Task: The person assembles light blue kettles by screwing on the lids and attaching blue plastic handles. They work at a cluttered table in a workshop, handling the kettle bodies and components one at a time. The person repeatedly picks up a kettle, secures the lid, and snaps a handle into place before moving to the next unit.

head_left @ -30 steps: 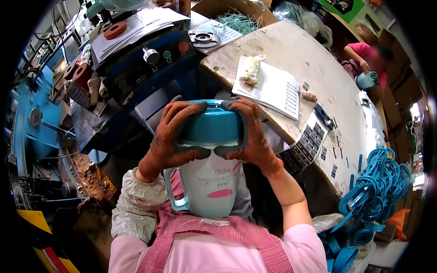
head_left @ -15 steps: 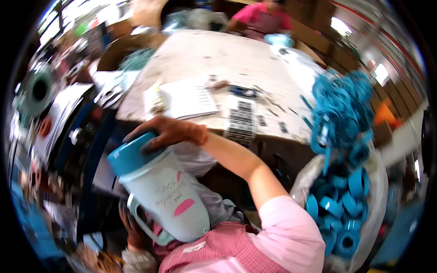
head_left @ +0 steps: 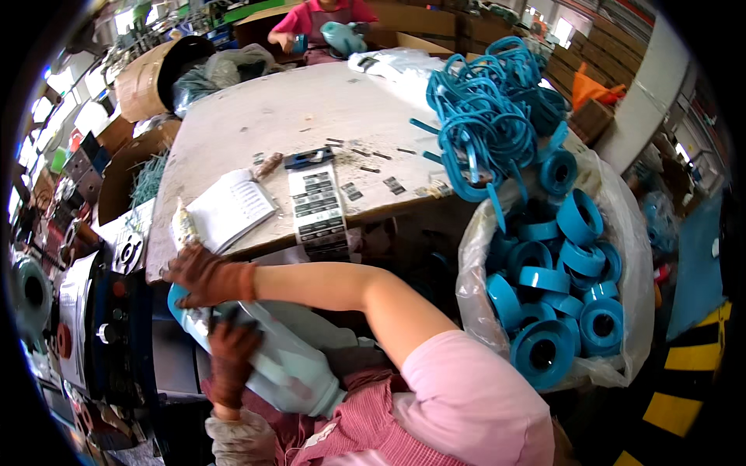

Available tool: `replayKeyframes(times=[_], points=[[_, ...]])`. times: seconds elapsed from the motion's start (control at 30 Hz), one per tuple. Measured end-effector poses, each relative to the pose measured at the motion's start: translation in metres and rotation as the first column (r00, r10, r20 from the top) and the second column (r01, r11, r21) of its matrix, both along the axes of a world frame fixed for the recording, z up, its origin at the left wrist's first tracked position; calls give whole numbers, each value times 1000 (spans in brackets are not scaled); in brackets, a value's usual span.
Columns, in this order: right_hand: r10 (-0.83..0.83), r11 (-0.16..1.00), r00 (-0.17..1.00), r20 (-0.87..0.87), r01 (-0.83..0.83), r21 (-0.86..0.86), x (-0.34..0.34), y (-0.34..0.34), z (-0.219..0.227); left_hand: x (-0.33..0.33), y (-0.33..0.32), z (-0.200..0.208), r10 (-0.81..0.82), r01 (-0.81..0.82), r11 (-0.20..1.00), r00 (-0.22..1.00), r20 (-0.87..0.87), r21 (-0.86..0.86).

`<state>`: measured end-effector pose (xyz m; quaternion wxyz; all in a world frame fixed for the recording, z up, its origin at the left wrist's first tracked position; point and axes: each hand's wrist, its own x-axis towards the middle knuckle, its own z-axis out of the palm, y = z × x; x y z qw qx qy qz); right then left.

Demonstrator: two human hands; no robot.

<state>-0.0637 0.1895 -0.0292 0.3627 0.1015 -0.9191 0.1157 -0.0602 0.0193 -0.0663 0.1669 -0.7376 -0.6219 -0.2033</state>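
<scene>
A big pale blue jug (head_left: 291, 373) lies tilted across my lap, its blue-lidded end toward the upper left. My right hand (head_left: 206, 277), in a brown-orange glove, is closed over the blue lid (head_left: 183, 303), hiding much of it. Just below, my gloved left hand (head_left: 233, 349) grips the jug near its lid end, fingertips dark against the pale side. The jug's base rests against my pink checked apron (head_left: 361, 419). Its handle cannot be seen from here.
A white table (head_left: 256, 124) ahead bears a notebook (head_left: 233, 206), a label strip (head_left: 318, 206) and a cutter (head_left: 308, 158). At right, blue straps (head_left: 489, 116) hang above a plastic-lined bin (head_left: 633, 311) of blue lids. A machine (head_left: 85, 326) stands left. Across the table works another person (head_left: 322, 19).
My left hand has come up from beside the handle onto the jug near its lid. The jug has turned and tipped lower. My right hand stays on the lid. The view has swung right.
</scene>
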Motion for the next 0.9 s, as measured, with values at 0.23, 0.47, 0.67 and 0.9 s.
replayKeyframes(times=[0.23,0.47,0.67,0.9], points=[[-924,340,322,-205,938,-60,381,203,-58,-51,-46,-26,100,-61,993,45,994,-97],[-964,151,251,-85,785,601,565,253,-89,-54,-35,-38,191,144,975,-167,967,-167],[-881,382,464,90,587,713,566,303,-95,-100,-73,14,369,-139,910,702,610,-390],[-862,58,-275,425,779,624,617,264,-152,-80,-103,53,492,-242,870,480,726,-430]])
